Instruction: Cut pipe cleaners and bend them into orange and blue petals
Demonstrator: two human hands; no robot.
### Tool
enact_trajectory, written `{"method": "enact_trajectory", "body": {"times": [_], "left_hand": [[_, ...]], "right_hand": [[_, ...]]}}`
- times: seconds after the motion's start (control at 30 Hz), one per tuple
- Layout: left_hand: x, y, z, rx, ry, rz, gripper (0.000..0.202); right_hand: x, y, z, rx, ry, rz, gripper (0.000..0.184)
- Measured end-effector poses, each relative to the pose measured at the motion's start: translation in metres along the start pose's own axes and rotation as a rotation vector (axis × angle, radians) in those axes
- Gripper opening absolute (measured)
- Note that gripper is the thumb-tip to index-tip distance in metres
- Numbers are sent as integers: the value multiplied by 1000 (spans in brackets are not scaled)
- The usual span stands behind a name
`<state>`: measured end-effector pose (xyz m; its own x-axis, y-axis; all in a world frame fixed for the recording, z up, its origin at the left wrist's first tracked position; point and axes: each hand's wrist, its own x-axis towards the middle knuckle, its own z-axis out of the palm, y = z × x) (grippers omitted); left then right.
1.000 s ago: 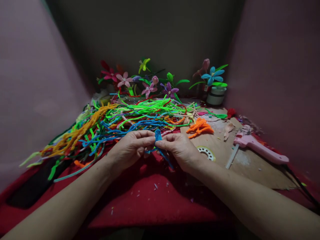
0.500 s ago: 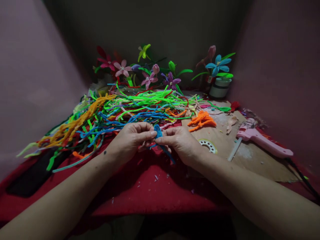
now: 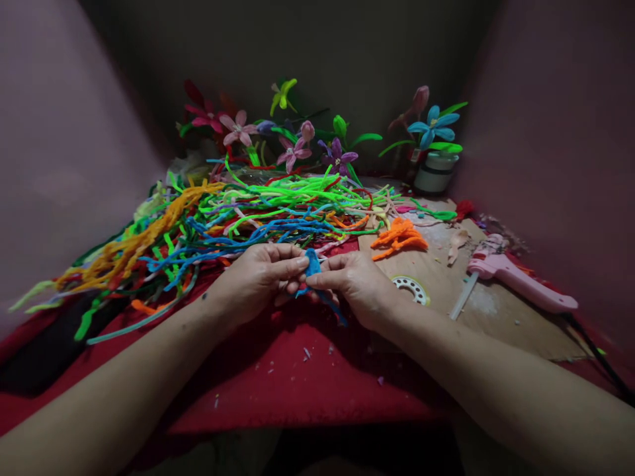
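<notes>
Between my two hands is a blue pipe cleaner [image 3: 312, 263], folded into a narrow petal-like loop at its top, with a loose tail hanging down toward the lower right. My left hand [image 3: 265, 274] pinches the loop from the left with thumb and forefinger. From the other side, my right hand [image 3: 354, 281] grips the lower part of the same piece between thumb and fingers. The fingertips almost meet, and some fingers are hidden beneath. Just beyond my hands lies a heap of pipe cleaners [image 3: 278, 198] in green, blue, orange and other colours.
A pink hot glue gun [image 3: 526, 277] lies on a cardboard sheet [image 3: 489, 330] at right, near a white ring with holes [image 3: 411, 289] and orange pipe cleaners [image 3: 399, 237]. Pipe-cleaner flowers [image 3: 337, 157] and a jar [image 3: 436, 173] stand behind. Red cloth [image 3: 297, 390] covers the table.
The view has shifted slightly. Both hands keep hold of the blue pipe cleaner; its loop now shows a little wider and flatter between the fingertips.
</notes>
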<state>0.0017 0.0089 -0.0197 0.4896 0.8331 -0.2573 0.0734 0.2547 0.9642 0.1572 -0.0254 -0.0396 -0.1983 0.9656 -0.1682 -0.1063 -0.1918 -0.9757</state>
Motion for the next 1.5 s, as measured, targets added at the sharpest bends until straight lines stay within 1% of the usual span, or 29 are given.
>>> {"method": "enact_trajectory", "body": {"times": [0.1,0.17,0.4,0.5,0.53,0.6,0.7,0.77,0.87,1.0,1.07,1.13,1.23,1.33,1.43,1.5], "left_hand": [[-1,1,-2,1,-36,6,18],[-1,2,0,28,-27,20,16],[-6,3,12,133,150,137,19],[-9,3,15,234,230,205,19],[-9,3,14,264,241,223,20],[-9,3,12,276,210,225,18],[-7,3,6,185,83,162,15],[-6,3,3,149,37,140,17],[-6,4,5,159,49,145,17],[-9,6,12,178,149,168,20],[-10,6,14,234,199,192,19],[-10,6,14,291,216,210,19],[-7,5,9,277,197,213,21],[-5,5,2,198,156,183,26],[-6,7,-3,252,90,136,28],[-9,11,-4,318,80,128,28]], "right_hand": [[0,-2,0,-7,-14,20,16],[0,-3,0,-8,-10,32,15],[0,-1,1,-19,-6,20,16],[1,0,0,-18,-5,11,22],[2,1,-1,-15,-4,9,24],[2,2,-1,-1,-17,13,25],[2,3,-1,7,-59,35,23],[2,2,-1,-4,-81,54,22],[2,2,0,-13,-96,66,19],[3,2,-1,11,-135,75,17],[3,3,-2,24,-152,91,17],[3,3,-2,46,-147,107,17],[3,4,-2,124,-86,87,15],[4,3,-2,237,-11,-6,16],[5,3,-2,314,0,-60,17],[6,2,-2,332,18,-75,19]]}}
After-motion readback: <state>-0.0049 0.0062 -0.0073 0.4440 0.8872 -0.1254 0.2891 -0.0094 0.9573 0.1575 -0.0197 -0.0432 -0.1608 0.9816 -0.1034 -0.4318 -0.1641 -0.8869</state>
